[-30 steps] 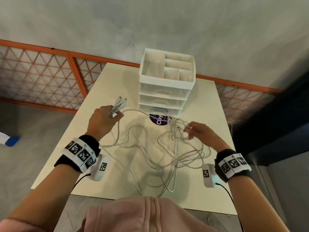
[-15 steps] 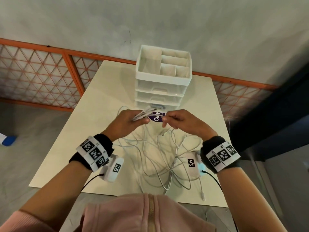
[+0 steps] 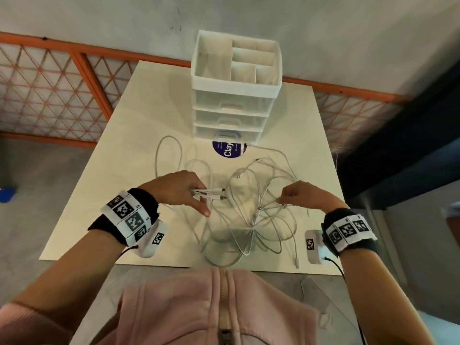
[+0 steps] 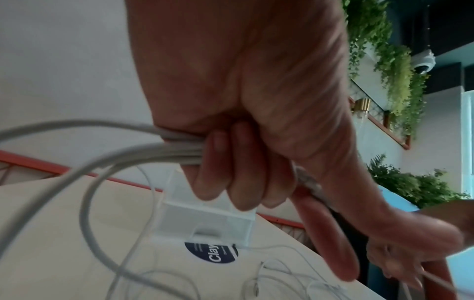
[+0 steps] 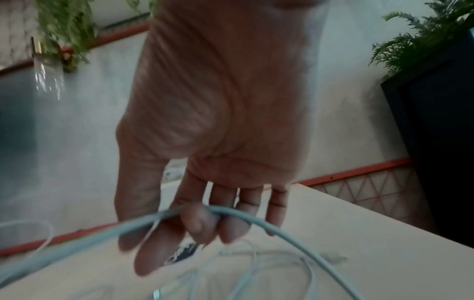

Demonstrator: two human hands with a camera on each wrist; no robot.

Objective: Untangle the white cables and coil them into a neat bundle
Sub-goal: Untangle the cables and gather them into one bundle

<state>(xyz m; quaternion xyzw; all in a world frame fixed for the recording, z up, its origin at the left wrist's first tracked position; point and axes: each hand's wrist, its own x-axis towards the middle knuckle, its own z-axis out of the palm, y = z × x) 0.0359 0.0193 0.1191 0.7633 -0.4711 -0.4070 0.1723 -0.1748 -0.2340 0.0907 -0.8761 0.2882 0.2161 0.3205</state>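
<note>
Several white cables (image 3: 251, 220) lie in a loose tangle on the cream table (image 3: 119, 195), with loops reaching toward the near edge. My left hand (image 3: 181, 192) grips a bundle of cable ends whose plugs (image 3: 214, 194) stick out to the right; in the left wrist view the fingers (image 4: 231, 178) curl round the cable strands (image 4: 153, 146). My right hand (image 3: 296, 197) hovers over the tangle's right side and pinches one strand. In the right wrist view that cable (image 5: 231, 215) runs across the curled fingers (image 5: 200, 225).
A white drawer organiser (image 3: 234, 90) with open top compartments stands at the back centre. A dark round "Clay" sticker (image 3: 227, 151) lies in front of it. An orange lattice railing (image 3: 54, 88) runs behind the table. One loose cable plug (image 3: 297, 263) lies near the front edge.
Both hands have come back toward me and apart. The left hand still holds the plug bundle, now lower and pointing right; the right hand moved right and took a strand in the tangle.
</note>
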